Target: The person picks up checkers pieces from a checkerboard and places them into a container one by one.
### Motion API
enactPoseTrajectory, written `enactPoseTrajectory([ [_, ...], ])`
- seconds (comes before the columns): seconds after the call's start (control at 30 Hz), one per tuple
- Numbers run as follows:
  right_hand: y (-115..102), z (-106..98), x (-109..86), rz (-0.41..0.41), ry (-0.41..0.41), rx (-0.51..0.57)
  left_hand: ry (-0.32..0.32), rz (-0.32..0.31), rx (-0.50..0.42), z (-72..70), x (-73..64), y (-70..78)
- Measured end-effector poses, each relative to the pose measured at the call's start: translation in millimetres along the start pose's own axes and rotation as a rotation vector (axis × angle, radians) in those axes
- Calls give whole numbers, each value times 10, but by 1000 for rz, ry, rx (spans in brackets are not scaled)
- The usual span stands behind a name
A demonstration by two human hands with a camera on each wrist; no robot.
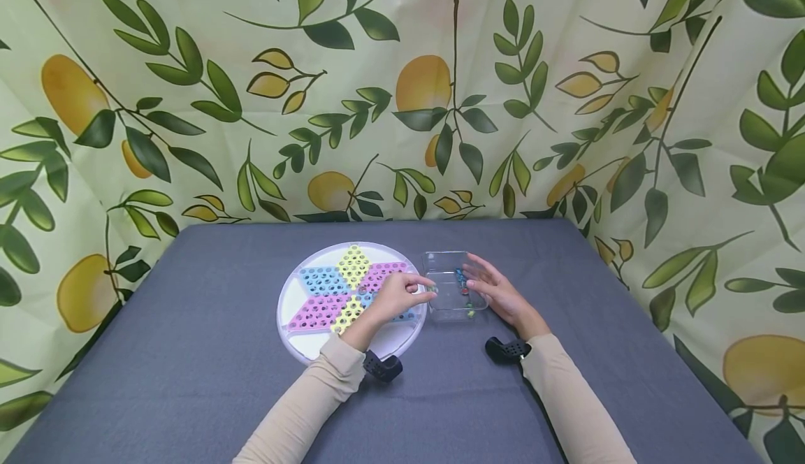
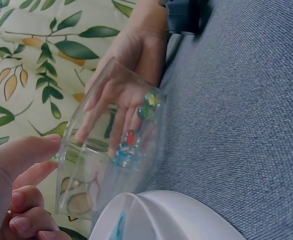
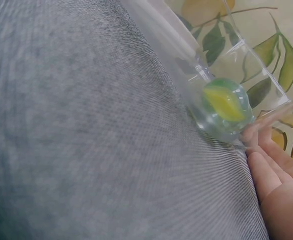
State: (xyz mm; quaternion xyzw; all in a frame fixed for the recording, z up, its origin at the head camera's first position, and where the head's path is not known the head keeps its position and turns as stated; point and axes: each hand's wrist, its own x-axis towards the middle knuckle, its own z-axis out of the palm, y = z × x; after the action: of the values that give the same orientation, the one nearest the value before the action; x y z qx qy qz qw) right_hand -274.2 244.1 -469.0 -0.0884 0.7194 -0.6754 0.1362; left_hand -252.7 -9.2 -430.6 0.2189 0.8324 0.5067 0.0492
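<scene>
Between its thumb and forefinger my left hand [image 1: 397, 298] pinches a small greenish marble [image 1: 432, 289], over the left rim of a clear plastic box [image 1: 448, 305]; most of that marble is hidden by the fingertips in the left wrist view. My right hand [image 1: 499, 295] rests its fairly straight fingers against the box's right side, and they show through the clear wall in the left wrist view. Several glass marbles [image 2: 128, 145], with blue, red, green and yellow swirls, lie along that side. A green marble with a yellow swirl [image 3: 224, 106] appears close in the right wrist view.
Just left of the box lies a round white Chinese checkers board [image 1: 291, 289], with yellow, blue and pink holed areas, under my left forearm. A grey cloth [image 1: 207, 352] covers the table, and a leaf-patterned curtain [image 1: 377, 170] stands behind it.
</scene>
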Motion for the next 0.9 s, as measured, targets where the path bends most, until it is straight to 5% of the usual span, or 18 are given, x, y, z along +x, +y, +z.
enactPoseTrajectory([
  [0.5,-2,-5,0,2,-13,16,4,-27,-43,-104,-63,1],
  [0.9,11,-10,11,-8,-13,43,85,-34,-23,-305,-94,-46],
])
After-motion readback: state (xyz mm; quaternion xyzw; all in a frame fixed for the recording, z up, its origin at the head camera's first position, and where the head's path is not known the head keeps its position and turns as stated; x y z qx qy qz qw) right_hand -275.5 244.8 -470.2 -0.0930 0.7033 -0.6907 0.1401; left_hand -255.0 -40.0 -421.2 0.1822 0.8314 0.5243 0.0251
